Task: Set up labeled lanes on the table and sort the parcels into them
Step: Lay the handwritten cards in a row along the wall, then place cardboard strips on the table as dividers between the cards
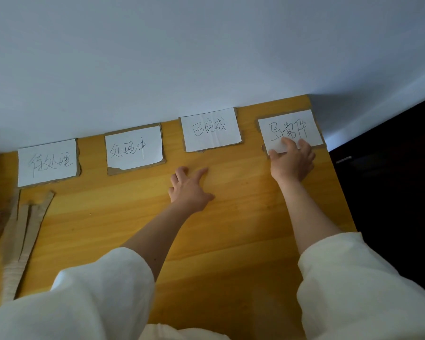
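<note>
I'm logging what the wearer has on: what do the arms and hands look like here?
Both arms wear loose, cream-white fabric sleeves pushed up toward the elbows, leaving the forearms bare. The left hand and right hand are bare: no gloves, rings or watch visible.

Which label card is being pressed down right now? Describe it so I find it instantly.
Follow the yellow table to the row of four cards along the wall. It is the rightmost label card, at the table's far right corner. Only this one has the right hand pressing on its lower edge.

Soft, dim daylight; wide-angle bending at edges, slight blur.
</note>
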The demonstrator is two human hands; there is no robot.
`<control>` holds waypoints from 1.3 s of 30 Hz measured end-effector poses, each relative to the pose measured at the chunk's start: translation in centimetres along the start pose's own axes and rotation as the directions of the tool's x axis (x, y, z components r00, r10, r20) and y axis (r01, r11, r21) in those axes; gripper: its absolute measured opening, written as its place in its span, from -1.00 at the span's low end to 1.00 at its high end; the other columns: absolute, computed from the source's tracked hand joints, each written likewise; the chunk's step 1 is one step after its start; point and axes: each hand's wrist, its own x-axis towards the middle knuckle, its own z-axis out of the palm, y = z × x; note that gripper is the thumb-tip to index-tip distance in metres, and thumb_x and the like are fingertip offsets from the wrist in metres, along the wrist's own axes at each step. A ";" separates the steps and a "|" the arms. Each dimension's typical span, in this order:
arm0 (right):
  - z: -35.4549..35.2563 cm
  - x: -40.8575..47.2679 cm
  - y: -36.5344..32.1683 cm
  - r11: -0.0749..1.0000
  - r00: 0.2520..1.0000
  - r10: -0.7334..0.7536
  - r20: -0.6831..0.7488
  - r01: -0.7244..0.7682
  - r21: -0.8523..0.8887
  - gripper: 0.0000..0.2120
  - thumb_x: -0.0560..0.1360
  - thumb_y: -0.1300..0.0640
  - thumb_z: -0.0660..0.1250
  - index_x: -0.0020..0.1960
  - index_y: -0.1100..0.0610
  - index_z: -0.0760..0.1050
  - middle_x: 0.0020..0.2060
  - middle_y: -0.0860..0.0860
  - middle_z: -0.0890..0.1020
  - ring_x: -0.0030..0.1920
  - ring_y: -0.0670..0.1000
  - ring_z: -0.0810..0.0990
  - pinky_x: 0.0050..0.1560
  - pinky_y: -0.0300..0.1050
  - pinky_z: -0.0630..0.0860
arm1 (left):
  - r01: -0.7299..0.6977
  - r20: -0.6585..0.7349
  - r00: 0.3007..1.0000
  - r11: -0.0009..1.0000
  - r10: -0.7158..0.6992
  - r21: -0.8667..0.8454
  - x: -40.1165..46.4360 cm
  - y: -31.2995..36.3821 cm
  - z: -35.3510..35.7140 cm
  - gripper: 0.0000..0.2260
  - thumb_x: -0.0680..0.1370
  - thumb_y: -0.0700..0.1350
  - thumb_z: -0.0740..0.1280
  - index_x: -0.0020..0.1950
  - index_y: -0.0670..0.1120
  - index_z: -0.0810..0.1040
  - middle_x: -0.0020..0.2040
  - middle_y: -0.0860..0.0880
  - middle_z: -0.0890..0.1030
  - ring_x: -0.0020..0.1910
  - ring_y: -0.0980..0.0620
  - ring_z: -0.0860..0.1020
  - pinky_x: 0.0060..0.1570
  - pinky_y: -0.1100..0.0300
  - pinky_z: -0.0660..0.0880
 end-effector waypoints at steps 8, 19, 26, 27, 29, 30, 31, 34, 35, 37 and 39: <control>0.4 2.4 -1.4 1.000 1.000 -0.021 -0.003 0.021 -0.004 -0.56 0.52 -0.07 0.35 0.38 -0.04 0.45 0.45 0.09 0.31 0.43 0.14 0.24 0.36 0.08 0.27 | -0.024 0.004 1.000 0.997 0.024 0.067 0.2 -0.1 -0.1 -0.30 0.44 0.09 0.45 0.49 0.27 0.17 0.46 -0.05 0.08 0.44 -0.11 0.11 0.36 -0.03 0.23; 0.5 3.2 -2.6 1.000 1.000 -0.015 0.025 0.015 -0.020 -0.57 0.52 -0.03 0.36 0.37 -0.03 0.44 0.43 0.10 0.32 0.41 0.16 0.26 0.35 0.09 0.27 | -0.060 0.021 0.998 0.991 0.058 0.120 0.1 -0.4 -0.1 -0.28 0.45 0.12 0.43 0.51 0.26 0.11 0.47 -0.07 0.05 0.45 -0.13 0.09 0.37 -0.03 0.22; 0.0 3.0 -2.7 0.999 0.997 -0.027 0.069 0.029 -0.038 -0.54 0.55 0.00 0.31 0.43 -0.02 0.39 0.49 0.10 0.27 0.46 0.18 0.21 0.42 0.15 0.24 | -0.091 0.047 0.995 0.990 0.086 0.112 -0.1 -0.7 -0.3 -0.28 0.46 0.12 0.41 0.53 0.23 0.11 0.50 -0.08 0.03 0.47 -0.14 0.06 0.39 -0.05 0.22; -0.1 2.6 -2.7 0.999 0.998 -0.038 0.058 0.040 -0.032 -0.54 0.56 0.00 0.30 0.44 -0.03 0.37 0.51 0.10 0.24 0.50 0.17 0.17 0.45 0.16 0.20 | -0.102 0.056 0.994 0.991 0.097 0.092 -0.2 -0.8 -0.3 -0.28 0.47 0.11 0.41 0.53 0.22 0.12 0.51 -0.07 0.03 0.48 -0.14 0.06 0.39 -0.05 0.23; -0.4 1.5 -2.9 0.998 0.998 -0.065 0.009 0.065 0.006 -0.54 0.57 0.01 0.28 0.45 -0.04 0.36 0.54 0.07 0.21 0.53 0.15 0.12 0.48 0.17 0.15 | -0.126 0.075 0.989 0.992 0.124 0.016 -0.5 -1.5 -0.5 -0.30 0.48 0.08 0.41 0.54 0.20 0.12 0.53 -0.05 0.03 0.50 -0.12 0.05 0.40 -0.06 0.25; -0.5 0.7 -3.1 0.996 0.997 -0.079 -0.011 0.079 0.034 -0.56 0.57 0.01 0.28 0.43 -0.04 0.37 0.53 0.06 0.24 0.53 0.13 0.13 0.47 0.16 0.16 | -0.136 0.074 0.988 0.990 0.138 -0.035 -0.7 -1.9 -0.6 -0.31 0.49 0.06 0.40 0.54 0.19 0.13 0.54 -0.04 0.05 0.51 -0.11 0.06 0.41 -0.06 0.25; -0.6 -0.2 -3.3 0.993 0.995 -0.096 -0.019 0.097 0.063 -0.58 0.56 0.01 0.29 0.41 -0.04 0.40 0.50 0.04 0.29 0.51 0.12 0.18 0.46 0.14 0.20 | -0.144 0.061 0.987 0.986 0.149 -0.084 -1.1 -2.5 -0.7 -0.33 0.50 0.04 0.40 0.53 0.18 0.15 0.54 -0.03 0.09 0.51 -0.10 0.08 0.41 -0.06 0.26; -0.6 -3.9 -4.1 0.968 0.983 -0.177 0.049 0.165 0.191 -0.66 0.56 0.03 0.29 0.33 -0.03 0.46 0.36 -0.01 0.47 0.37 0.05 0.38 0.29 -0.02 0.37 | -0.135 -0.005 0.991 0.969 0.137 -0.206 -2.6 -4.9 -0.8 -0.47 0.53 -0.01 0.37 0.47 0.14 0.30 0.44 -0.01 0.33 0.43 -0.05 0.25 0.34 0.02 0.33; -0.6 -5.4 -4.5 0.950 0.973 -0.205 0.107 0.171 0.262 -0.69 0.57 0.04 0.29 0.31 -0.01 0.47 0.30 -0.02 0.51 0.31 0.02 0.44 0.20 -0.12 0.41 | -0.122 -0.019 0.992 0.961 0.121 -0.248 -3.3 -6.0 -0.7 -0.53 0.53 -0.02 0.37 0.42 0.13 0.37 0.38 0.00 0.41 0.39 -0.03 0.32 0.30 0.05 0.37; -0.6 -8.6 -5.2 0.903 0.931 -0.268 0.248 0.153 0.402 -0.74 0.58 0.06 0.29 0.27 0.02 0.51 0.15 -0.09 0.58 0.18 -0.05 0.54 0.02 -0.29 0.43 | -0.085 -0.027 0.996 0.942 0.081 -0.325 -4.7 -8.4 -0.6 -0.65 0.53 -0.05 0.37 0.31 0.11 0.49 0.27 0.03 0.53 0.29 0.01 0.45 0.20 0.10 0.45; -0.4 -12.0 -5.9 0.866 0.864 -0.337 0.375 0.129 0.482 -0.79 0.58 0.06 0.30 0.20 0.02 0.54 0.01 -0.17 0.58 0.10 -0.09 0.56 -0.04 -0.35 0.46 | -0.039 -0.025 0.999 0.921 0.032 -0.387 -6.0 -10.9 -0.5 -0.74 0.53 -0.07 0.37 0.22 0.10 0.55 0.18 0.07 0.59 0.21 0.05 0.52 0.13 0.13 0.49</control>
